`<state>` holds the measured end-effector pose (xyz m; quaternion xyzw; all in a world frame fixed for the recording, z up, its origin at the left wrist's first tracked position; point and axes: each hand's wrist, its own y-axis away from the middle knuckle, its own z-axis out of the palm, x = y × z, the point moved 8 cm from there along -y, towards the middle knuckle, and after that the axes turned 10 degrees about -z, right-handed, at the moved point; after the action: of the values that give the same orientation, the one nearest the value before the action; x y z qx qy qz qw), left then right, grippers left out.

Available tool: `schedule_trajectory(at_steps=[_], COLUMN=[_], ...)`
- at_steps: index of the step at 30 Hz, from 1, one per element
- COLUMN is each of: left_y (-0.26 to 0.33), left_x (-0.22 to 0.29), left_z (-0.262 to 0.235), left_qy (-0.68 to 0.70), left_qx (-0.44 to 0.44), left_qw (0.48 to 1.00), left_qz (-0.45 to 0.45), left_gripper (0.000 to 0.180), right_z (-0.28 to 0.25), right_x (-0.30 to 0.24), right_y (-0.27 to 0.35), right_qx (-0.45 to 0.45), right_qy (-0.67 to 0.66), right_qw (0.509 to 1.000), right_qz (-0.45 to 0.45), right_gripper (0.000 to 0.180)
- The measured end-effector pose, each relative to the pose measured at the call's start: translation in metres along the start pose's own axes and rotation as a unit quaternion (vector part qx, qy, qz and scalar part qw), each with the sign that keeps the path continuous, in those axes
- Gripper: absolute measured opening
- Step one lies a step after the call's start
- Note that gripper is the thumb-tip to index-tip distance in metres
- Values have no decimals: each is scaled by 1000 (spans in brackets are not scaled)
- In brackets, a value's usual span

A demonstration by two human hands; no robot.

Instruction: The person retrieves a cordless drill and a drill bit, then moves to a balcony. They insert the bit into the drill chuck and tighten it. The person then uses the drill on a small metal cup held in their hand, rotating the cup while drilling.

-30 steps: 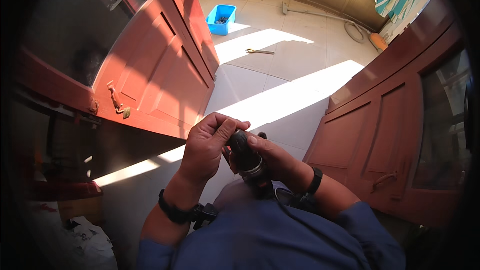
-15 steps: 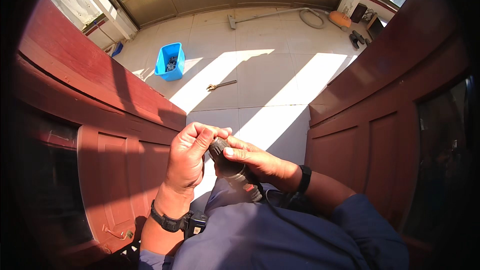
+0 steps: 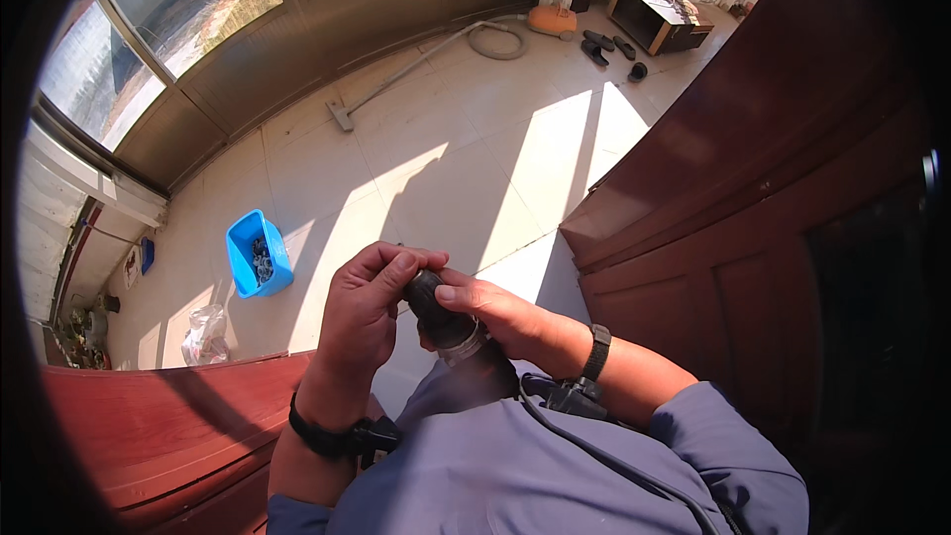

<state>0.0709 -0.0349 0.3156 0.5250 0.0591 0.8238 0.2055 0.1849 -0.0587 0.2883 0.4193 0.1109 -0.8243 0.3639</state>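
A dark corded drill (image 3: 458,342) is held close against my body, its blunt black nose pointing away from me. My right hand (image 3: 510,322) wraps round the nose end from the right, thumb on top. At the tip, my left hand (image 3: 367,302) is closed, with thumb and fingers pinched together against the front of the nose. Whether a small part sits in that pinch is hidden. A black cable (image 3: 614,471) runs across my blue clothing at the right.
Red-brown door panels stand at right (image 3: 713,248) and lower left (image 3: 188,426). On the tiled floor are a blue bin (image 3: 260,253) with dark pieces inside, a plastic bag (image 3: 205,335), a vacuum hose and floor head (image 3: 342,117), black slippers (image 3: 599,45) and a low box (image 3: 659,20).
My view has turned, bringing the low box and plastic bag into sight. The wrench on the floor is now almost hidden behind my hands. Both hands stay on the drill's nose.
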Motion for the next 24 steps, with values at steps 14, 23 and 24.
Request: schedule_trajectory(at_steps=[14,23,24], left_y=[-266,-420,-435], left_x=[62,104,105], left_z=[9,55,60], left_qy=[-40,-51,-50], left_qx=[-36,-98,-105], left_qw=[993,985,983], left_qz=[-103,-135,-142], left_gripper=[24,29,29], right_z=[-182,-287,-299], right_x=[-116,-217,-226], right_y=[-152,-207,-211], right_qx=[37,58,67], right_qy=[-51,-47,-40], right_qw=[998,995,994], right_qz=[-30,-60,-74], right_gripper=[66,65,61])
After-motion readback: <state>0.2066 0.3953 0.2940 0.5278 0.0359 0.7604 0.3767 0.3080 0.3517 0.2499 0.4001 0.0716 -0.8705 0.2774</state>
